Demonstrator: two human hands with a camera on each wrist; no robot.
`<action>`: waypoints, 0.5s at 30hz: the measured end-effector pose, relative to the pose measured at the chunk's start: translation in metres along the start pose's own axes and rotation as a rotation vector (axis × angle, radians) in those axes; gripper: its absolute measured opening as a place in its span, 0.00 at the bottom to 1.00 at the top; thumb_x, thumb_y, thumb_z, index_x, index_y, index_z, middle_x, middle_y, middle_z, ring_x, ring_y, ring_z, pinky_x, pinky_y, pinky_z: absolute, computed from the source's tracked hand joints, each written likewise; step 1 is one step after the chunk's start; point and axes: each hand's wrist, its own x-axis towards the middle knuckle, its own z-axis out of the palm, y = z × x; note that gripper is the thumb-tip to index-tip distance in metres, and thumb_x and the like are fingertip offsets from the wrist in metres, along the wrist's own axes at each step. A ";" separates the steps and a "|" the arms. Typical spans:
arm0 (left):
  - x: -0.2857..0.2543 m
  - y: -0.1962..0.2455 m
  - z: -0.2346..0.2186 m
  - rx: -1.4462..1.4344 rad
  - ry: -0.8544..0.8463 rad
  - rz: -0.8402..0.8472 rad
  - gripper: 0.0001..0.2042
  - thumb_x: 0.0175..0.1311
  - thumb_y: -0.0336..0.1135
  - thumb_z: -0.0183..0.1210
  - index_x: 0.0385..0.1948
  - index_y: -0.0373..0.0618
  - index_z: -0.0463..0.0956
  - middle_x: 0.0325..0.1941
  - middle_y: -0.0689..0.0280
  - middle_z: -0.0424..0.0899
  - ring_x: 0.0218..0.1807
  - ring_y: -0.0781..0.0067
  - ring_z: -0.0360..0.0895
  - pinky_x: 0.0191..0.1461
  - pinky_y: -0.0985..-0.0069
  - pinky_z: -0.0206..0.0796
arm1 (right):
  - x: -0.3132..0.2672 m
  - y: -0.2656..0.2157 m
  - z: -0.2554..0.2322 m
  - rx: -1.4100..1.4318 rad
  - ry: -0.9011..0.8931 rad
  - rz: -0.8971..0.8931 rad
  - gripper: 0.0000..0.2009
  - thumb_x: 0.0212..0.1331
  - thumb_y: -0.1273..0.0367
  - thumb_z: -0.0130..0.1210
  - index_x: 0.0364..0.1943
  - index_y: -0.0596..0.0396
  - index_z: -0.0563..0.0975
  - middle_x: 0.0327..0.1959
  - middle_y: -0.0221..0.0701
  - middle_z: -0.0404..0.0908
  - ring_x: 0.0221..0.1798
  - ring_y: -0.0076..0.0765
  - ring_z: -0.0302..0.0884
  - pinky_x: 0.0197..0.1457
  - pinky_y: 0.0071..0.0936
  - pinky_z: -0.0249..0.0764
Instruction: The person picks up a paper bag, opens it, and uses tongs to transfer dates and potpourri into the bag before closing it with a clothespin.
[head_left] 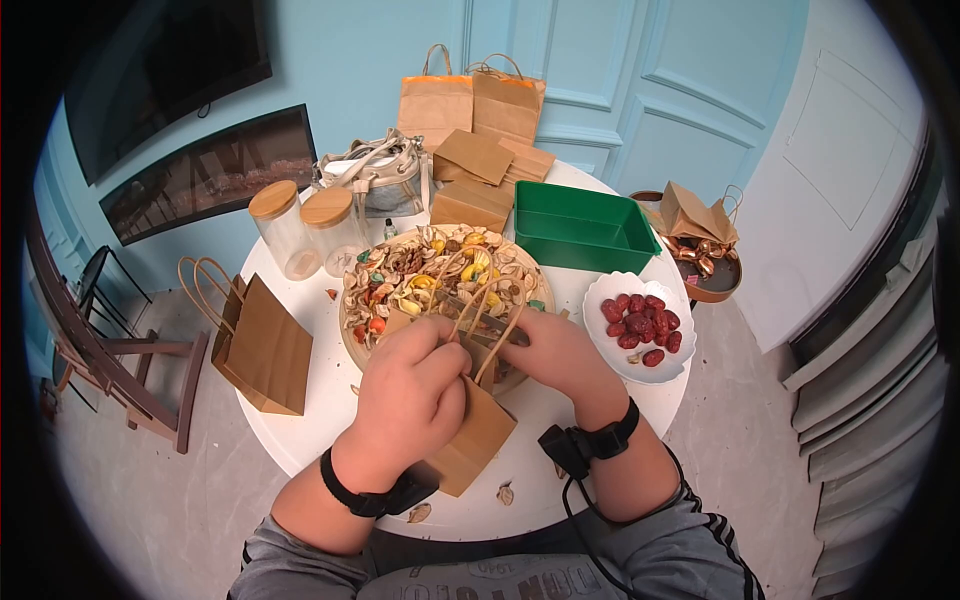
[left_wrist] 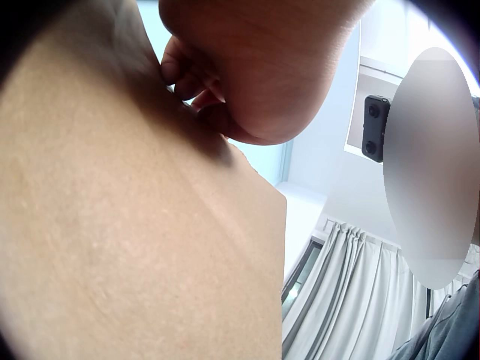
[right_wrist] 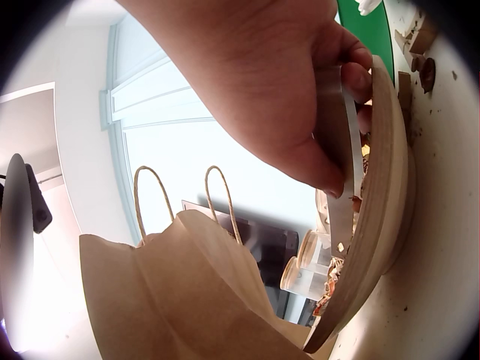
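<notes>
My left hand [head_left: 415, 395] grips the upper edge of a small brown paper bag [head_left: 470, 445], tilted in front of my body. Its two cord handles stand up between my hands. In the left wrist view the bag's broad side [left_wrist: 150, 240] fills much of the picture, with the left hand [left_wrist: 255, 82] curled at its top. My right hand [right_wrist: 270, 90] pinches a flat silver metal tool [right_wrist: 341, 142] over the round wooden tray [right_wrist: 382, 187]. Dried petals, pods and flowers [head_left: 405, 262] fill that tray. The bag's inside is hidden.
A green bin [head_left: 585, 230] and a scalloped white plate [head_left: 652, 373] with red dates stand right. Left are another paper bag [head_left: 265, 345] and two wooden-lidded jars [head_left: 333, 235]. A handbag [head_left: 385, 185] and several paper bags [head_left: 435, 105] stand behind. Loose petals [head_left: 505, 494] lie near the front edge.
</notes>
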 end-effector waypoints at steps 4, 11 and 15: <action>0.000 0.000 0.000 -0.006 -0.003 -0.001 0.07 0.41 0.18 0.50 0.23 0.40 0.73 0.35 0.57 0.75 0.35 0.55 0.74 0.38 0.68 0.69 | 0.001 0.002 0.001 0.000 -0.006 0.002 0.17 0.54 0.57 0.58 0.38 0.56 0.76 0.34 0.43 0.81 0.40 0.51 0.79 0.41 0.42 0.73; 0.000 0.000 0.000 -0.006 -0.003 0.000 0.07 0.41 0.18 0.50 0.23 0.40 0.73 0.35 0.57 0.75 0.35 0.55 0.74 0.38 0.68 0.69 | 0.000 0.002 0.002 -0.026 0.011 -0.015 0.16 0.55 0.57 0.57 0.37 0.55 0.75 0.33 0.42 0.81 0.40 0.51 0.79 0.41 0.43 0.73; 0.000 0.000 0.001 -0.008 0.015 0.002 0.06 0.43 0.21 0.53 0.23 0.42 0.73 0.34 0.59 0.75 0.35 0.55 0.74 0.37 0.64 0.66 | 0.000 -0.001 0.001 -0.082 0.049 0.000 0.15 0.56 0.57 0.56 0.35 0.56 0.75 0.32 0.42 0.81 0.39 0.52 0.78 0.40 0.45 0.73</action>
